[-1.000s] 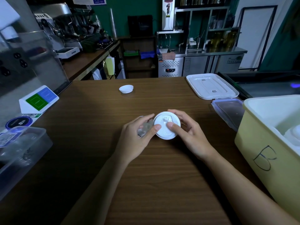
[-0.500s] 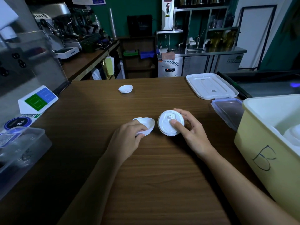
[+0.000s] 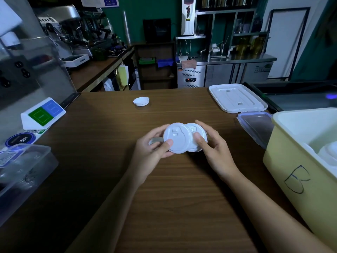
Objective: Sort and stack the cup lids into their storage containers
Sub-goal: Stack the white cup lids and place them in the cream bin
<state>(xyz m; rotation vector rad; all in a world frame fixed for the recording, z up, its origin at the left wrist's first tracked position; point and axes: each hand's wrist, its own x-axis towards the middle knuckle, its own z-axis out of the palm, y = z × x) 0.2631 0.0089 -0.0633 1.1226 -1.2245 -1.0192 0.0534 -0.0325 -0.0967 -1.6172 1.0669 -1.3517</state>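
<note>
My left hand (image 3: 149,154) holds a white cup lid (image 3: 176,136) above the wooden table (image 3: 164,207), thumb on its top. A clear lid (image 3: 155,140) shows under its fingers. My right hand (image 3: 213,150) grips a second white lid (image 3: 196,133), which sits partly behind the first; the two overlap. Another white lid (image 3: 141,101) lies alone farther back on the table. The yellow bin marked B (image 3: 299,172) at the right holds white lids (image 3: 328,152). A clear plastic container (image 3: 21,172) sits at the left edge.
A white bin cover (image 3: 237,97) and a clear container cover (image 3: 255,126) lie at the right rear of the table. A green and blue sign stand (image 3: 42,113) and a round sticker (image 3: 20,140) are at the left. Counters and machines stand behind.
My left hand has lifted and turned its white lid face up and brought it against the lid in my right hand, so the two now overlap.
</note>
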